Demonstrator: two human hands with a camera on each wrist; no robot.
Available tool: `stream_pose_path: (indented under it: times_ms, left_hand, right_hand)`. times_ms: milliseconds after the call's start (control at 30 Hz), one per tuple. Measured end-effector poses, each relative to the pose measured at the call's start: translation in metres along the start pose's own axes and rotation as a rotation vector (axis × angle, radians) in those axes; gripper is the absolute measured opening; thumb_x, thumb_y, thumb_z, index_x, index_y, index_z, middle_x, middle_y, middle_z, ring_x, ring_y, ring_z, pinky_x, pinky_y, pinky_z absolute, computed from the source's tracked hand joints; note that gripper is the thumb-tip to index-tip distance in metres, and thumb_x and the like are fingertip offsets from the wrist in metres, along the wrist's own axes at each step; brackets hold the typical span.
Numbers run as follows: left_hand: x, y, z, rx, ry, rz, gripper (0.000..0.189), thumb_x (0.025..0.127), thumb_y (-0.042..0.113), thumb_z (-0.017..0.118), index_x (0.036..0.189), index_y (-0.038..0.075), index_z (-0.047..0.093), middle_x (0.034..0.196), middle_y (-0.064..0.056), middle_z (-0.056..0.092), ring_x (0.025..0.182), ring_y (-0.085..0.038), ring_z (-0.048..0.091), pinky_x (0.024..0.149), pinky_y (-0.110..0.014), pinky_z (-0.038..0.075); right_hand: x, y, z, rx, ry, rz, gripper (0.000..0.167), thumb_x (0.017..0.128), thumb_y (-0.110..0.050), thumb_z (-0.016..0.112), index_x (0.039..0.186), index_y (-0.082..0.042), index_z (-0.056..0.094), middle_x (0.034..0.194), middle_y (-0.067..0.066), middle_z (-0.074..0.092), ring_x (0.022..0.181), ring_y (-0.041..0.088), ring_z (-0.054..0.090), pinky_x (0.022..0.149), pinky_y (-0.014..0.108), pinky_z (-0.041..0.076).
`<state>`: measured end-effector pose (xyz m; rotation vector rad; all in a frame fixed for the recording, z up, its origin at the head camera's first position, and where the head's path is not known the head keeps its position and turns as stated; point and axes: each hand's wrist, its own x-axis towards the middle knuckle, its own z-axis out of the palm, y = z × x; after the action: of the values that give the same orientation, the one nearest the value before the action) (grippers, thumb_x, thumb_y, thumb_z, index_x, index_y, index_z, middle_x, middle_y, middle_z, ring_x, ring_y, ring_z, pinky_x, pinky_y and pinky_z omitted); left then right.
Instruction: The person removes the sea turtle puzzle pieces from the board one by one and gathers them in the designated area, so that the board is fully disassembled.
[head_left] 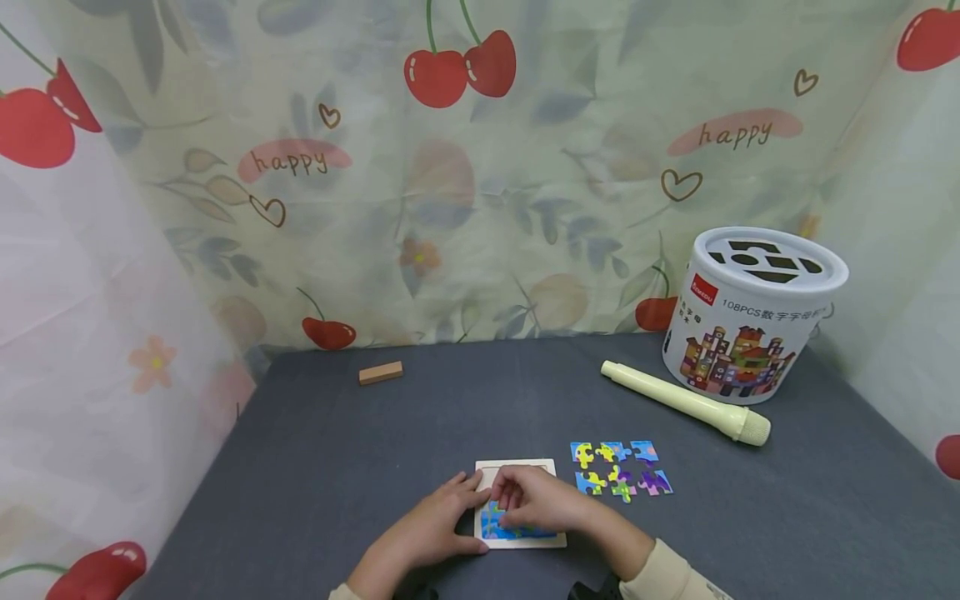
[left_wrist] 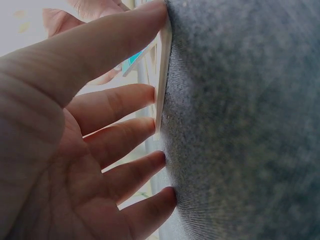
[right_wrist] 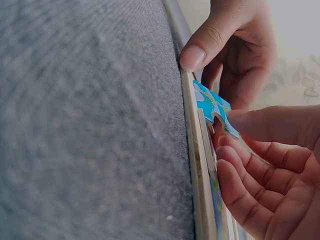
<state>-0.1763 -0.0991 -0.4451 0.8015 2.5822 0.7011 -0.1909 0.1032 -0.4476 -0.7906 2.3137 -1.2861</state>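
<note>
A small wooden puzzle tray (head_left: 525, 544) with a pale border lies at the front of the table, blue pieces filling its lower part. My left hand (head_left: 438, 521) rests along its left side. In the left wrist view the thumb (left_wrist: 115, 42) and two extended fingers touch the tray's edge. Over the tray, my right hand (head_left: 543, 497) pinches a blue puzzle piece (right_wrist: 206, 102) between thumb and fingers. That piece is tilted, with one end close against the tray, as the right wrist view shows. The right hand hides part of the tray's inside in the head view.
Several loose puzzle pieces (head_left: 621, 473) lie right of the tray. Behind them is a cream toy microphone (head_left: 675, 397), beside a white block bucket (head_left: 742, 333) with a shape-cut lid. A small wooden block (head_left: 381, 372) sits at the back left. Printed cloth surrounds the dark table.
</note>
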Motion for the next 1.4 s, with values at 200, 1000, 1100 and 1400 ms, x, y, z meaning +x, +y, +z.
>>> stream_pose_path:
  times_ms: [200, 1000, 1100, 1400]
  left_hand:
    - [0.0, 0.0, -0.001, -0.008, -0.011, -0.013, 0.064, 0.078, 0.036, 0.073, 0.134, 0.014, 0.052, 0.148, -0.012, 0.037, 0.138, -0.038, 0.028, 0.105, -0.055, 0.032]
    - [0.001, 0.001, 0.001, 0.033, 0.014, 0.0, 0.064, 0.077, 0.037, 0.074, 0.132, 0.011, 0.053, 0.147, -0.012, 0.038, 0.138, -0.037, 0.029, 0.105, -0.054, 0.031]
    - [0.001, 0.002, 0.0, 0.032, 0.002, -0.011, 0.065, 0.077, 0.038, 0.074, 0.132, 0.011, 0.053, 0.147, -0.011, 0.038, 0.138, -0.037, 0.029, 0.105, -0.054, 0.032]
    - [0.001, 0.002, 0.0, 0.038, -0.006, -0.02, 0.066, 0.077, 0.037, 0.074, 0.132, 0.01, 0.053, 0.148, -0.012, 0.038, 0.138, -0.037, 0.029, 0.105, -0.054, 0.032]
  right_hand:
    - [0.0, 0.001, 0.001, 0.0, 0.004, -0.007, 0.015, 0.08, -0.002, 0.067, 0.093, -0.001, 0.058, 0.078, 0.003, 0.061, 0.067, 0.001, 0.052, 0.063, 0.016, 0.046]
    - [-0.003, 0.002, -0.003, 0.272, -0.027, 0.092, 0.011, 0.088, 0.003, 0.058, 0.097, 0.006, 0.055, 0.075, 0.003, 0.06, 0.063, 0.011, 0.059, 0.062, 0.025, 0.054]
    - [-0.003, 0.002, -0.004, 0.283, -0.02, 0.099, 0.011, 0.087, 0.002, 0.058, 0.097, 0.006, 0.055, 0.074, 0.002, 0.059, 0.063, 0.01, 0.059, 0.062, 0.027, 0.054]
    - [-0.013, 0.006, -0.012, 0.261, -0.017, 0.098, 0.009, 0.089, 0.0, 0.057, 0.096, 0.005, 0.056, 0.075, 0.003, 0.058, 0.065, 0.012, 0.059, 0.063, 0.026, 0.054]
